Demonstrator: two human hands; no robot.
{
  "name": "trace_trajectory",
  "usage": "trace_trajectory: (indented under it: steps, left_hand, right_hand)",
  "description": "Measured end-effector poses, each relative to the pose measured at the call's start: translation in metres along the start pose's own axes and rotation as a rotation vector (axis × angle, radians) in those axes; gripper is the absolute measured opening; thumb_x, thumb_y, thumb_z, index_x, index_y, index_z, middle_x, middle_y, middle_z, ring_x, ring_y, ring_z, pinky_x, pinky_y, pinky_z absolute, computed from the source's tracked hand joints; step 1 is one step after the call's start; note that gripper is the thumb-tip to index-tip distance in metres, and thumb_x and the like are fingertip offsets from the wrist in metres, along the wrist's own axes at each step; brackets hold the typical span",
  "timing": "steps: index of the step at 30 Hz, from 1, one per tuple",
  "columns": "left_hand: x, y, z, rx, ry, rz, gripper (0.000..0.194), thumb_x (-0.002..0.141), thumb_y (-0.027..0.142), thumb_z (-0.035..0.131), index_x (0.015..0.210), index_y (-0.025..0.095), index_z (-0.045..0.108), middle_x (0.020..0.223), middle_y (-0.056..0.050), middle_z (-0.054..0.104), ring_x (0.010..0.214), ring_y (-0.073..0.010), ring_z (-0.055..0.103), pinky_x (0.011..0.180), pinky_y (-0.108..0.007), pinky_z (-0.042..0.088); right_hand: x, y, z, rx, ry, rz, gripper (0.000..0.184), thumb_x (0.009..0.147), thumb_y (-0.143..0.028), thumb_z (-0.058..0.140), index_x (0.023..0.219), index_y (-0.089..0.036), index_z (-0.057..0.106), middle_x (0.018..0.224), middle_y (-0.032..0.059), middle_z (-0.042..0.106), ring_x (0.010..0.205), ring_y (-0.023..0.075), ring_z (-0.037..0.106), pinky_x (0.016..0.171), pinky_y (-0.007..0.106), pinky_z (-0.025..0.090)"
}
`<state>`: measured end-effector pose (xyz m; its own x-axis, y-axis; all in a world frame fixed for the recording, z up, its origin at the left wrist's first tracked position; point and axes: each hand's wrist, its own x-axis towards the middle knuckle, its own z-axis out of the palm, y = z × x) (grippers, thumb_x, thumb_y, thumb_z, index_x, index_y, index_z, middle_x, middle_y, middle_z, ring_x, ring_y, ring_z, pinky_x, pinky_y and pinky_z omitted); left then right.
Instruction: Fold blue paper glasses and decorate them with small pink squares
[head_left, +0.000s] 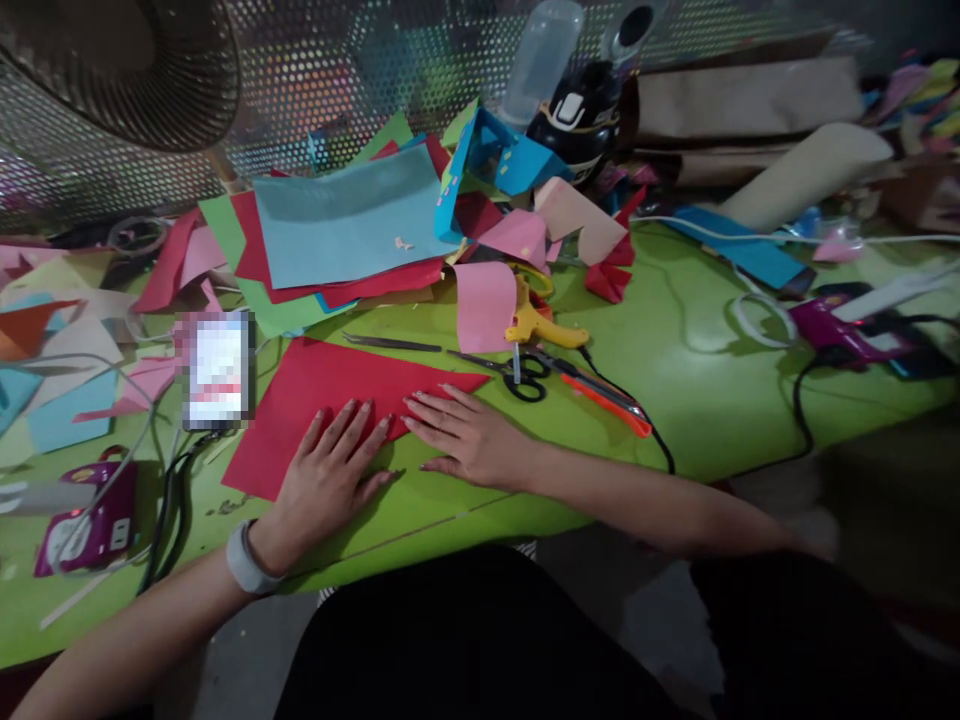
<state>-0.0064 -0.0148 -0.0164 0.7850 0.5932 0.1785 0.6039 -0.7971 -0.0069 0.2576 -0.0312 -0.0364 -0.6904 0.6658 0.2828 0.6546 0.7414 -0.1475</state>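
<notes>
A red sheet of paper [300,400], roughly triangular with its point to the right, lies flat on the green table. My left hand [334,465] rests on its lower edge, fingers spread. Near the narrow right end, my right hand [469,435] lies flat with the fingertips on the paper. Just beyond the paper are tweezers [394,343] and scissors [517,378] with black handles. A utility knife [604,400] with an orange end and a yellow glue gun [544,328] lie to the right of them.
Coloured paper sheets [345,225] are piled at the back. A blurred-out lit device [217,370] stands left of the red paper. Purple power strips [97,515] with cables sit at both sides. A fan [150,70], a dark jug [577,120] and a paper roll [814,175] are behind.
</notes>
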Motion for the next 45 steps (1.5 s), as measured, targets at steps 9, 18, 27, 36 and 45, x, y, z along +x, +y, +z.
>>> trace_trajectory:
  steps: [9,18,27,36,45]
  left_hand:
    - [0.003,-0.006,0.002,0.015,0.015,0.035,0.062,0.098,0.039,0.054,0.153,0.018,0.036,0.153,-0.016,0.045,0.141,-0.0343,0.043,0.113,-0.056,0.037]
    - [0.003,-0.004,0.000,-0.024,-0.011,-0.041,0.072,0.097,0.039,0.056,0.159,0.028,0.022,0.156,-0.016,0.041,0.145,-0.0385,0.034,0.114,-0.064,0.030]
    - [0.004,-0.005,-0.005,-0.012,-0.013,-0.063,0.082,0.096,0.042,0.056,0.161,0.028,0.008,0.156,-0.019,0.039,0.143,-0.0429,0.036,0.107,-0.066,0.039]
    - [0.005,-0.008,-0.003,0.025,-0.011,-0.056,0.079,0.094,0.043,0.059,0.160,0.027,0.018,0.152,-0.018,0.046,0.141,-0.0442,0.039,0.107,-0.065,0.040]
    - [0.005,-0.007,-0.004,0.021,-0.006,-0.053,0.083,0.094,0.042,0.060,0.161,0.026,0.013,0.151,-0.020,0.046,0.140,-0.0455,0.040,0.105,-0.067,0.041]
  right_hand:
    - [0.001,0.002,0.001,-0.010,-0.048,0.043,0.058,0.102,-0.051,0.041,0.144,-0.012,0.051,0.152,0.0137,0.046,0.143,0.0267,0.042,0.119,0.049,0.033]
    - [-0.002,-0.004,0.001,-0.085,-0.058,0.139,0.067,0.101,-0.057,0.035,0.144,-0.008,0.049,0.152,0.0168,0.046,0.144,0.0305,0.040,0.120,0.054,0.030]
    - [-0.008,-0.011,-0.002,-0.086,-0.120,0.167,0.073,0.099,-0.063,0.031,0.148,-0.010,0.043,0.155,0.0190,0.041,0.146,0.0331,0.035,0.118,0.064,0.025]
    - [-0.011,-0.015,-0.003,-0.094,-0.103,0.165,0.072,0.100,-0.061,0.031,0.149,-0.009,0.042,0.155,0.0205,0.040,0.145,0.0346,0.036,0.114,0.066,0.031]
    - [-0.014,-0.020,-0.004,-0.151,-0.096,0.220,0.073,0.100,-0.061,0.028,0.149,-0.009,0.042,0.154,0.0205,0.041,0.144,0.0373,0.037,0.109,0.072,0.033]
